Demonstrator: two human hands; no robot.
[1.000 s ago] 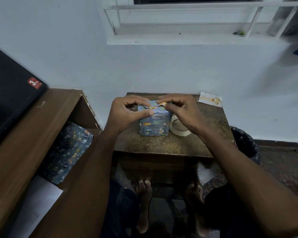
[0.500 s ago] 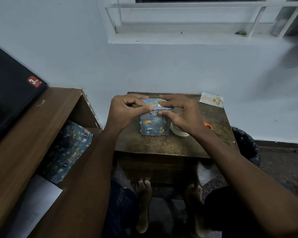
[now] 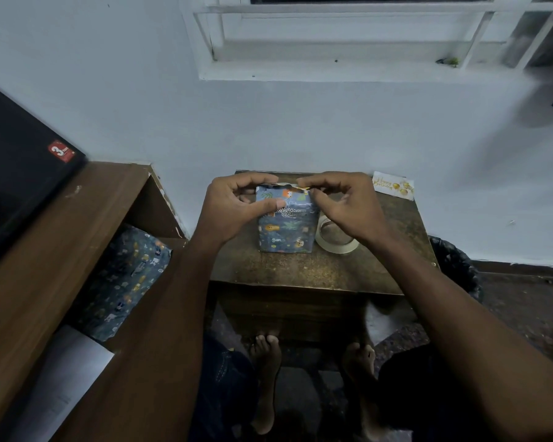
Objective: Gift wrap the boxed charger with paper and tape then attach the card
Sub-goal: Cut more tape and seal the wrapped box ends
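The boxed charger (image 3: 284,232), covered in blue animal-print wrapping paper, stands upright in the middle of the small brown table (image 3: 300,269). My left hand (image 3: 233,207) grips its upper left side, thumb pressed on the front face and fingers curled over the top. My right hand (image 3: 345,204) pinches the folded paper at the box's top right edge. A roll of clear tape (image 3: 336,240) lies flat just right of the box, partly under my right hand. The white birthday card (image 3: 393,184) with gold print lies at the table's far right corner.
A brown desk (image 3: 45,250) stands to the left with a black laptop (image 3: 16,173) on it. Spare wrapping paper (image 3: 122,282) lies on its lower shelf beside a white sheet (image 3: 61,387). A black bin (image 3: 457,266) sits right of the table. My bare feet are under the table.
My right hand has shifted from the box's front upper edge up to the top right edge of the paper. My left hand stays on the box. The orange object behind my right wrist is now hidden.
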